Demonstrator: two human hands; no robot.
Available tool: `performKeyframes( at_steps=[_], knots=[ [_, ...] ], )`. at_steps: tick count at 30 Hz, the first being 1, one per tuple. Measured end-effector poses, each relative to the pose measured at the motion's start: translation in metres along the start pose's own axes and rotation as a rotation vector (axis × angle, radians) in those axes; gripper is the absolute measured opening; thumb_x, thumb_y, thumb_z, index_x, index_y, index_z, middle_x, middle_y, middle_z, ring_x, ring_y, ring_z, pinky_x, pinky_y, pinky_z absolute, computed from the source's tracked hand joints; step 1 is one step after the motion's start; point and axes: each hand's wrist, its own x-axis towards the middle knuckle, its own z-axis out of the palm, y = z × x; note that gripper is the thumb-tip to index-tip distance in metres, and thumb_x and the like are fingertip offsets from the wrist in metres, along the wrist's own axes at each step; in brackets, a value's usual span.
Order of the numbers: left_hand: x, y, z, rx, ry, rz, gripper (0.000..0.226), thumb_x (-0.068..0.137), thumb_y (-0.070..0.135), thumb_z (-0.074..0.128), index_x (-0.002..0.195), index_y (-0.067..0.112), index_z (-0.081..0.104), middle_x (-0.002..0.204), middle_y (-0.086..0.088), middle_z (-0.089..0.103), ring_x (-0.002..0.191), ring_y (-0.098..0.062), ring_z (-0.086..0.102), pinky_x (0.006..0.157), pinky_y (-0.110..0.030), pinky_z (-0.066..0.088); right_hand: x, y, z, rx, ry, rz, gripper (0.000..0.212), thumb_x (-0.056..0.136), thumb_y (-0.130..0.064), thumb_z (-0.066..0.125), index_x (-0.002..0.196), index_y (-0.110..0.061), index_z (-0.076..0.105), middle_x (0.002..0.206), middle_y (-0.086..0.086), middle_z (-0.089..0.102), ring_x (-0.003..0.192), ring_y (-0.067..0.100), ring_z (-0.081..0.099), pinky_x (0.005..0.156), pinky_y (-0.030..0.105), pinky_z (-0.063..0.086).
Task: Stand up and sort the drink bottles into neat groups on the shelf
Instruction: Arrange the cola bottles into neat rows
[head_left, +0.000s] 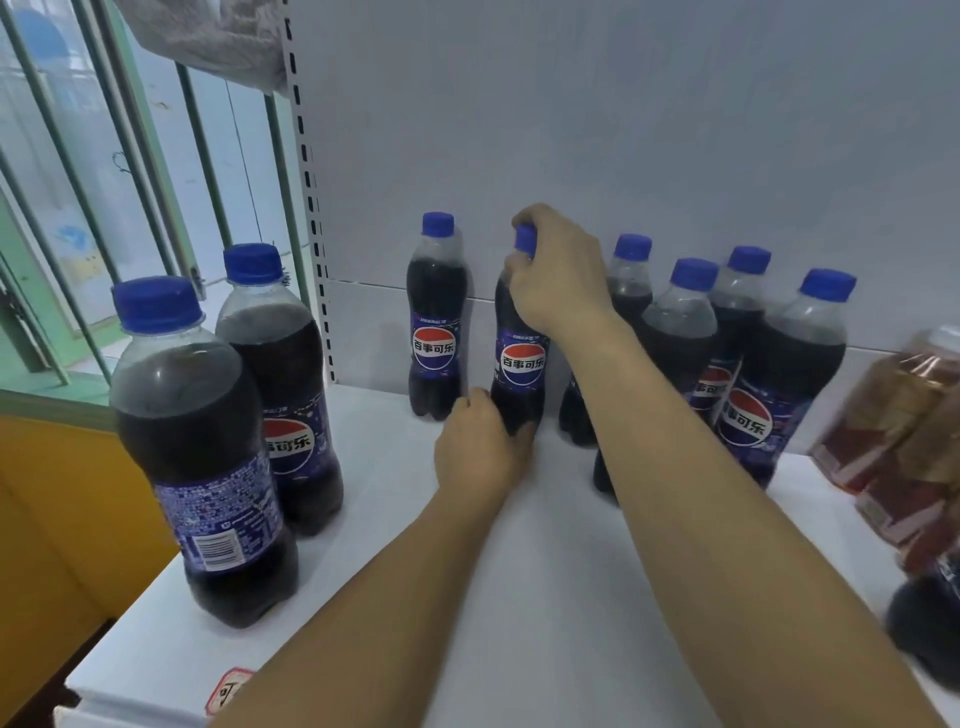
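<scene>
Glossy clear-plastic cola bottles with smooth blue caps; matt white shelf; perforated metal upright upper left.

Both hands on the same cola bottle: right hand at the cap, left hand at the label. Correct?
Not quite. In the head view the left hand grips the base of the cola bottle, below the label, not at it. The rest holds: the right hand is at the cap, same bottle.
</scene>
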Motion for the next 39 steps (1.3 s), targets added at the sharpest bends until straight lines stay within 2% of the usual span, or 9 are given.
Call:
performKeyframes(
  at_steps=[5, 10, 14, 20, 23, 28, 34, 37, 39],
  knots=[
    [0.003, 0.001, -0.003, 0.078, -0.011, -0.017, 0.043, 0.090, 0.046, 0.068, 0.115, 0.013, 0.058, 0.109, -0.008, 0.069, 0.095, -0.031, 0.068, 0.079, -0.038, 0.056, -0.006, 0.005, 0.013, 0.000, 0.122, -0.078, 0.035, 0.102, -0.023, 0.059, 0.137, -0.023, 0.054, 0.131, 0.001, 0.063, 0.112, 0.021, 0.062, 0.089, 0.030, 0.049],
    [0.003, -0.004, -0.005, 0.072, 0.008, -0.046, 0.040, 0.094, 0.038, 0.067, 0.119, 0.009, 0.055, 0.117, -0.015, 0.067, 0.106, -0.037, 0.065, 0.082, -0.040, 0.050, -0.001, 0.008, 0.021, 0.060, 0.186, -0.051, 0.034, 0.102, -0.028, 0.060, 0.135, -0.028, 0.054, 0.129, -0.003, 0.065, 0.107, 0.017, 0.065, 0.082, 0.026, 0.046],
    [0.003, -0.004, -0.005, 0.063, 0.048, -0.031, 0.041, 0.094, 0.037, 0.067, 0.119, 0.010, 0.049, 0.118, -0.015, 0.066, 0.106, -0.036, 0.064, 0.081, -0.041, 0.049, 0.007, 0.012, 0.031, 0.107, 0.219, -0.036, 0.033, 0.100, -0.032, 0.062, 0.132, -0.029, 0.055, 0.127, -0.004, 0.066, 0.104, 0.016, 0.067, 0.088, 0.034, 0.057],
    [0.004, -0.006, -0.009, -0.032, 0.149, -0.005, 0.044, 0.093, 0.026, 0.069, 0.125, 0.011, 0.043, 0.123, -0.015, 0.065, 0.107, -0.037, 0.063, 0.081, -0.042, 0.050, 0.009, 0.013, 0.036, 0.163, 0.261, -0.054, 0.032, 0.098, -0.032, 0.066, 0.129, -0.027, 0.059, 0.123, -0.006, 0.068, 0.102, 0.015, 0.069, 0.092, 0.037, 0.059],
    [0.002, -0.009, -0.011, -0.089, 0.194, 0.022, 0.037, 0.091, 0.019, 0.070, 0.114, 0.014, 0.041, 0.113, -0.010, 0.066, 0.101, -0.035, 0.063, 0.075, -0.039, 0.045, 0.007, 0.013, 0.039, 0.186, 0.262, -0.082, 0.031, 0.097, -0.033, 0.067, 0.128, -0.028, 0.061, 0.122, -0.008, 0.069, 0.102, 0.014, 0.068, 0.092, 0.040, 0.059],
    [0.004, -0.012, -0.010, -0.016, 0.166, 0.017, 0.017, 0.092, 0.024, 0.066, 0.090, 0.018, 0.050, 0.096, -0.003, 0.066, 0.089, -0.028, 0.061, 0.068, -0.034, 0.043, 0.007, 0.017, 0.042, 0.217, 0.263, -0.088, 0.033, 0.097, -0.035, 0.067, 0.128, -0.028, 0.062, 0.122, -0.008, 0.069, 0.103, 0.013, 0.068, 0.095, 0.038, 0.058],
    [0.005, -0.011, -0.010, -0.003, 0.138, 0.016, 0.018, 0.091, 0.035, 0.064, 0.081, 0.020, 0.059, 0.082, 0.004, 0.067, 0.077, -0.021, 0.058, 0.064, -0.029, 0.039, 0.004, 0.010, 0.029, 0.163, 0.198, -0.080, 0.042, 0.098, -0.036, 0.064, 0.137, -0.027, 0.052, 0.127, -0.002, 0.064, 0.111, 0.016, 0.062, 0.097, 0.035, 0.055],
    [0.001, -0.007, -0.013, -0.028, 0.106, 0.131, 0.020, 0.094, 0.035, 0.063, 0.085, 0.018, 0.067, 0.081, 0.004, 0.069, 0.071, -0.017, 0.057, 0.065, -0.027, 0.041, 0.004, -0.007, -0.013, 0.033, 0.198, -0.134, 0.036, 0.099, -0.031, 0.062, 0.134, -0.027, 0.052, 0.127, 0.000, 0.060, 0.111, 0.014, 0.057, 0.091, 0.026, 0.048],
    [-0.001, -0.003, -0.010, -0.084, 0.066, 0.191, 0.018, 0.095, 0.032, 0.063, 0.093, 0.016, 0.072, 0.086, 0.003, 0.073, 0.074, -0.016, 0.061, 0.070, -0.030, 0.051, 0.015, -0.021, -0.045, -0.115, 0.140, -0.169, 0.028, 0.096, -0.024, 0.060, 0.123, -0.025, 0.061, 0.121, 0.000, 0.063, 0.107, 0.018, 0.061, 0.091, 0.032, 0.052]
  ],
)
